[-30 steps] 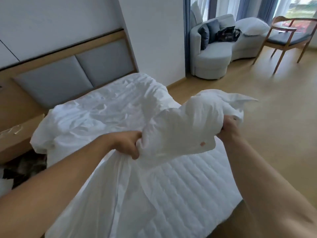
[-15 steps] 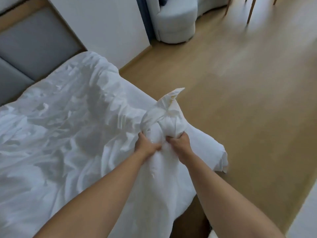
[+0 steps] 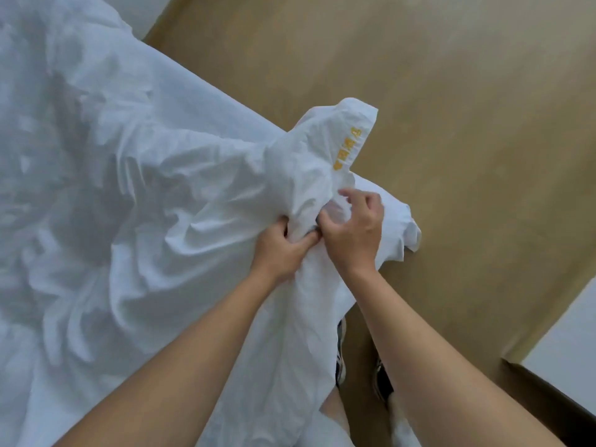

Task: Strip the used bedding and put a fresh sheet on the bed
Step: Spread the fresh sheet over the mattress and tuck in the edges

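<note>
A white sheet [image 3: 154,195] is seen rumpled across the bed [image 3: 206,91], with 1 of its corners gathered into a bunch at the bed's near right corner, above the wooden floor [image 3: 467,130]. The bunch is gripped from the left by the left hand [image 3: 280,246], whose fingers [image 3: 304,241] are clenched into the folds just under the raised tip. The right hand [image 3: 354,233] is set against it from the other side, touching the left hand; its thumb is pressed into the cloth and its fingers [image 3: 353,197] are curled over a fold, so a lighter, pinching hold is suggested than on the left. The raised tip is marked with yellow lettering [image 3: 348,146], too blurred to be read. The corner is probably held high and gathered so that the slack can be taken up before the cloth is worked along the bed. Whether this sheet is being stripped or fitted cannot be told with certainty; the loose creases across the bed suggest nothing is tucked in yet. Below the draped cloth, 2 shoes [image 3: 342,356] are glimpsed on the floor close to the bed's near edge, and part of a white unit [image 3: 567,343] is visible at the lower right, well apart from the sheet.
</note>
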Demonstrator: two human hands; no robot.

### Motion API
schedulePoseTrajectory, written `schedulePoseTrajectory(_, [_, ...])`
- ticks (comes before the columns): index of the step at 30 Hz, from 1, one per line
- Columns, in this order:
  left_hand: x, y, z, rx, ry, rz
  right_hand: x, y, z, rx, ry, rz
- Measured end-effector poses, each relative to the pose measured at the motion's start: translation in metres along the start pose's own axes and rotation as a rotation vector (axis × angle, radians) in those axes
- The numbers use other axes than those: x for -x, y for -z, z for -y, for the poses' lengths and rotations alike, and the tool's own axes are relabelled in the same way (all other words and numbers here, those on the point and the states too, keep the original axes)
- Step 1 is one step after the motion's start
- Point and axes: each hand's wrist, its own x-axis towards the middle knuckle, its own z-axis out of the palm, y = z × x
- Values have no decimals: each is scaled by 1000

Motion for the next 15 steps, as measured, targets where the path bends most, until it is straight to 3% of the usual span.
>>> schedulePoseTrajectory(3, [-19,22,-2,109,-80,-84,-1,0,16,-68,-145,347])
schedulePoseTrajectory(5, [-34,40,0,135,-99,-119,-2,-7,27,-55,-221,431])
schedulePoseTrajectory(8, [-56,59,1,96,-27,-38,-5,-19,40,-36,-299,531])
schedulePoseTrajectory(10, [-64,63,3,126,23,8,-14,-25,42,12,-336,566])
schedulePoseTrajectory(12, [-69,63,2,137,6,9,-20,-35,43,214,-320,550])
schedulePoseTrajectory(15, [-72,60,-9,40,-106,-12,-20,-56,52,531,-156,342])
